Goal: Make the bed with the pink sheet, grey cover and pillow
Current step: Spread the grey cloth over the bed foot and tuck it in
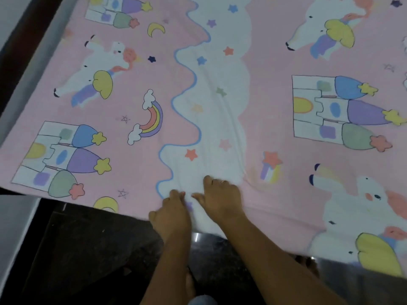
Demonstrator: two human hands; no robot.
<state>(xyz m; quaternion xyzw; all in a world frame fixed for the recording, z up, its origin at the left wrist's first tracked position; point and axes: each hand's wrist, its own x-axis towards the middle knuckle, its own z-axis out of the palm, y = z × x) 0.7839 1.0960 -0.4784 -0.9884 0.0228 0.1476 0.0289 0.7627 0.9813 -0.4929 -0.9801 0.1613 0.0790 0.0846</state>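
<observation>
Across nearly the whole view lies the pink sheet (136,69), spread flat and printed with unicorns, castles, rainbows and stars. A white wavy band runs down its middle. The far end and the right side of the sheet are cut off by the picture's edge, and whatever is under it is fully covered. Its near edge hangs a little over the dark floor (88,249), which is dim and shows little detail. Along the left side runs a grey strip (26,69); I cannot tell if it is mattress or bed side. A blurred grey patch sits at the lower right below the sheet, too vague to name.

Both bare forearms reach in from the bottom. The right hand (220,199) sits on the white band close to the near edge, fingers curled down into the cloth, gripping it, with long creases running away from it up the band. The left hand (170,216) is just beside it, right at the edge, its bent fingers also gripping the sheet; the fingertips are smeared by motion blur.

A foot (190,285) shows between the arms, and toes (308,264) peek out under the sheet's edge. A ring (224,181) is on the right hand.
</observation>
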